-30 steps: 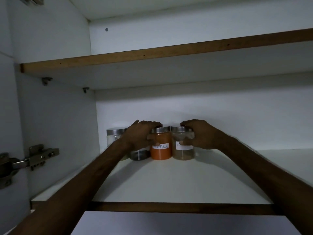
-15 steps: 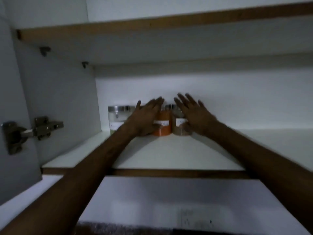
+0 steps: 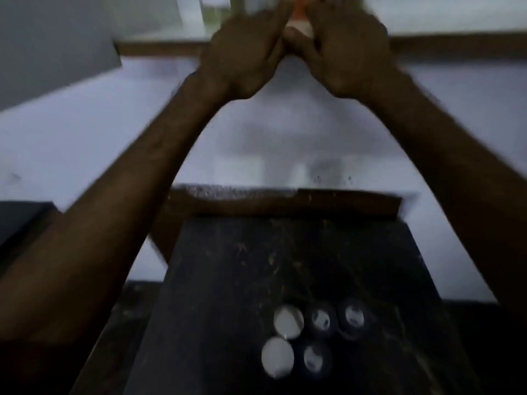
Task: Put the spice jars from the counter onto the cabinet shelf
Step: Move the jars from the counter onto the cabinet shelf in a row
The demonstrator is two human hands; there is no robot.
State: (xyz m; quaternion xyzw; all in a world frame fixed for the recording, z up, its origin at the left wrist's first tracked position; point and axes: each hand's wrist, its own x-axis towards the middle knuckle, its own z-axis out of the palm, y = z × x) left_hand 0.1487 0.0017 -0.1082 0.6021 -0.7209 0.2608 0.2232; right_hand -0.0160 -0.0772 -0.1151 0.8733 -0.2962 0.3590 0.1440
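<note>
Left hand: the left hand (image 3: 245, 52) is raised toward the cabinet shelf (image 3: 159, 48) at the top of the view, fingers stretched out flat and holding nothing.
Right hand: the right hand (image 3: 348, 49) is up beside it, fingers also spread and empty; the two hands lean toward each other, nearly touching at the fingertips.
Jar on shelf: an orange jar (image 3: 299, 12) with a pale label shows in the gap between the two hands, at the top edge; the blur hides whether either hand touches it.
Other jar on shelf: a clear jar (image 3: 215, 10) stands to the left of the orange one, cut off by the frame edge.
Jars on counter: five jars (image 3: 313, 337) stand close together on the dark counter (image 3: 256, 266) below the arms, seen from above by their round lids, three in the far row and two in the near row.
Sharpness: the whole view is smeared and dim, so jar contents cannot be told.
</note>
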